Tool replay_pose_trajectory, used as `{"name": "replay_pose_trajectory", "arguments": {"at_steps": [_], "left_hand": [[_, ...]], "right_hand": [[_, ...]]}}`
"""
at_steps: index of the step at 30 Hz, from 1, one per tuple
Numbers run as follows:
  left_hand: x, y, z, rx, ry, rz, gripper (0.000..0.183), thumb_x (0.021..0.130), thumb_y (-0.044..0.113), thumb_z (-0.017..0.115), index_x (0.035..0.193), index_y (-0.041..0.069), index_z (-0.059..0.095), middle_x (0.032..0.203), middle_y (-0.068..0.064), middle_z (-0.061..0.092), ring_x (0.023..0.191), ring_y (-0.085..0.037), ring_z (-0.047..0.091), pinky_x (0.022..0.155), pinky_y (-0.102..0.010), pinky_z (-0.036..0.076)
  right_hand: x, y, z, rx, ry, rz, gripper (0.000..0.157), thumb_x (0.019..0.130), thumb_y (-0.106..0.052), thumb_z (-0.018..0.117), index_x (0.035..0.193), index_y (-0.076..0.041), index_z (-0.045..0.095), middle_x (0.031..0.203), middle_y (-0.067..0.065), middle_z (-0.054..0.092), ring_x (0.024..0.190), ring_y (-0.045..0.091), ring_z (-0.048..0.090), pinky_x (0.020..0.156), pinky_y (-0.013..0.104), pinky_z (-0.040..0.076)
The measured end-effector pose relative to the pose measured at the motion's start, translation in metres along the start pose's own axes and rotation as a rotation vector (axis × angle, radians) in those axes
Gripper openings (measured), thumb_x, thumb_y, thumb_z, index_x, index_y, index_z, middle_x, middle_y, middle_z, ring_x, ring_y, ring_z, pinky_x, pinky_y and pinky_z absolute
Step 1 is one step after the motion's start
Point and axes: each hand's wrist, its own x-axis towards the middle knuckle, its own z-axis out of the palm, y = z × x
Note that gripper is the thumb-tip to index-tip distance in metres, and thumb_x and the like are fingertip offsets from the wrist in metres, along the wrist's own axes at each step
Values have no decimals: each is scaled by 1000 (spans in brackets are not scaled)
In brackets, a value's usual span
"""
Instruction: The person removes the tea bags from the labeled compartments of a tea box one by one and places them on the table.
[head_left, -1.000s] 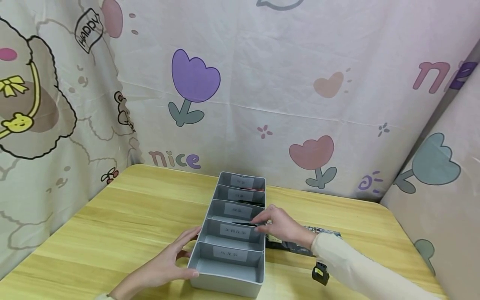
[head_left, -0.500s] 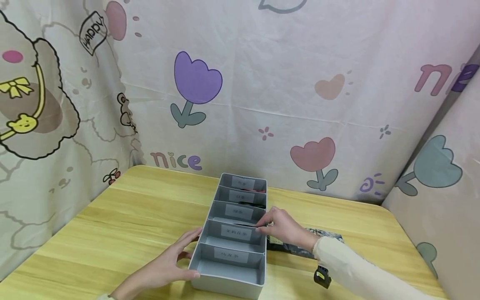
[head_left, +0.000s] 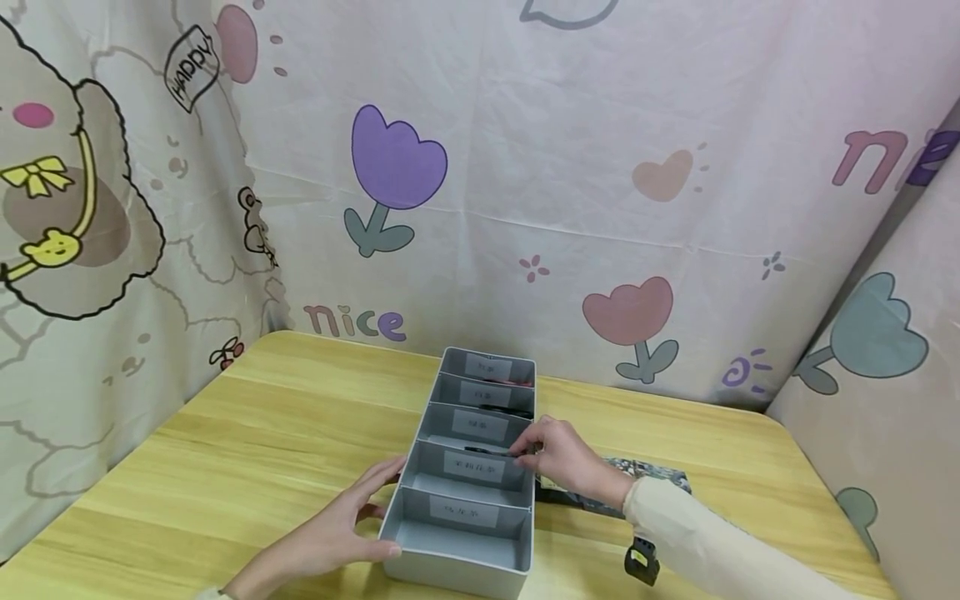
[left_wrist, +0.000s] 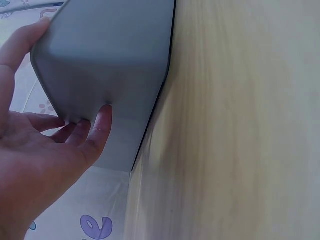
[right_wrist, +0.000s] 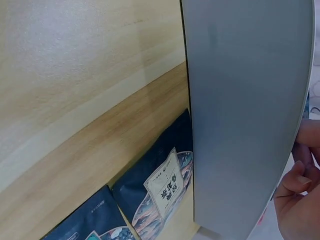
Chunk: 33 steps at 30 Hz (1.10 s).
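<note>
A long grey divided box (head_left: pixel 453 575) stands on the table, with a paper label in each compartment. My left hand (head_left: pixel 337 525) holds its near left corner, thumb at the front and fingers along the left side. In the left wrist view, the fingertips (left_wrist: pixel 104 112) press against the box's outer wall. Reaching over the right rim, my right hand (head_left: pixel 566 458) pinches the end of a thin dark tea packet (head_left: pixel 480 451) near the divider between the third and fourth compartments. Most of that packet is hidden by the divider and fingers.
Red (head_left: pixel 513 382) and dark (head_left: pixel 506 411) packets lie in the two farthest compartments. Dark printed tea packets (right_wrist: pixel 165 185) lie on the table along the box's right side. Patterned cloth (head_left: pixel 495 167) hangs behind the table. A black buckle (head_left: pixel 642 560) hangs by my right sleeve.
My right thumb and index finger have drawn closer together at the tea packet's end. The left hand keeps its place on the box. The head view has shifted slightly.
</note>
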Motion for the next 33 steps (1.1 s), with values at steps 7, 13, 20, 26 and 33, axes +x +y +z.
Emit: {"name": "replay_pose_trajectory", "arguments": {"at_steps": [7, 13, 20, 26, 33], "left_hand": [[0, 0, 0, 10, -2, 10, 86, 85, 8, 72, 152, -1, 19, 150, -31, 16, 108, -28, 53, 93, -25, 44], [1, -1, -1, 32, 12, 36, 85, 85, 8, 73, 152, -1, 20, 149, -31, 19, 111, -23, 52, 93, -26, 44], [-1, -5, 0, 0, 13, -3, 86, 85, 7, 73, 152, -2, 19, 151, -29, 16, 114, -18, 50, 93, -25, 44], [-2, -5, 0, -6, 4, -11, 85, 86, 8, 72, 152, -1, 19, 151, -29, 17, 116, -18, 48, 94, -26, 44], [-1, -4, 0, -12, 5, -1, 85, 86, 7, 72, 152, -2, 19, 150, -28, 19, 117, -16, 46, 94, -26, 44]], "right_hand": [[2, -3, -5, 28, 44, 44, 6, 83, -6, 75, 88, -8, 77, 77, -6, 61, 69, 10, 51, 57, 24, 46], [10, -12, -19, 98, 96, 48, 5, 85, -12, 74, 89, -10, 76, 82, -5, 68, 72, 13, 62, 61, 27, 51], [15, -15, -28, 106, 119, 54, 6, 90, -15, 69, 92, -12, 74, 85, -5, 67, 75, 14, 60, 66, 29, 51], [16, -13, -35, 139, 182, 55, 8, 90, -16, 69, 93, -8, 72, 87, -1, 66, 76, 16, 56, 66, 30, 48], [15, -13, -34, 184, 249, 79, 11, 90, -14, 70, 96, -5, 71, 77, -1, 65, 73, 18, 51, 63, 29, 42]]}}
